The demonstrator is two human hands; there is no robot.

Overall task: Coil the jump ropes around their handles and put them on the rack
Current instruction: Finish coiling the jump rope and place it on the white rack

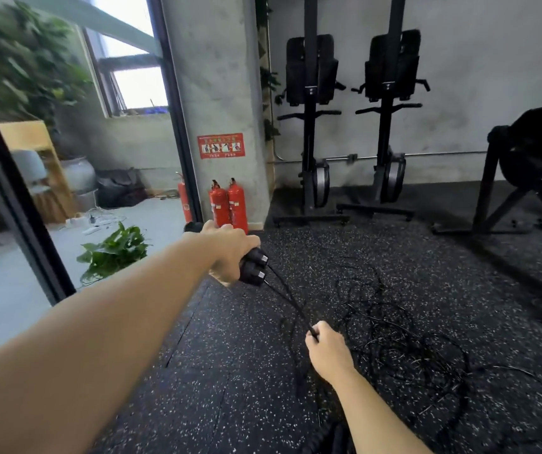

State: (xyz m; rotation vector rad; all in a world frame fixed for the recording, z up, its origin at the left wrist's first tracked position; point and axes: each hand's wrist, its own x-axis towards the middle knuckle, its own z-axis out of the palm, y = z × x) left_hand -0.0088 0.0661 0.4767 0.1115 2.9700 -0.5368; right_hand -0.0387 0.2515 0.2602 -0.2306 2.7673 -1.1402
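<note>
My left hand [230, 253] grips two black jump rope handles [253, 267] side by side, their silver tips pointing right and down. Two thin black cords run from the tips down to my right hand [328, 350], which pinches the rope [290, 299] near its thumb. Below my right hand the cord drops toward the floor. A tangle of several loose black ropes [404, 335] lies spread on the speckled rubber floor to the right of my right hand. No rack for the ropes is recognisable in view.
Two red fire extinguishers [228, 204] stand against a concrete pillar [214, 93]. Two upright black machines [312, 126] line the back wall; another black machine [531, 172] stands at right. A glass partition [17, 198] and a potted plant [115, 250] are on the left.
</note>
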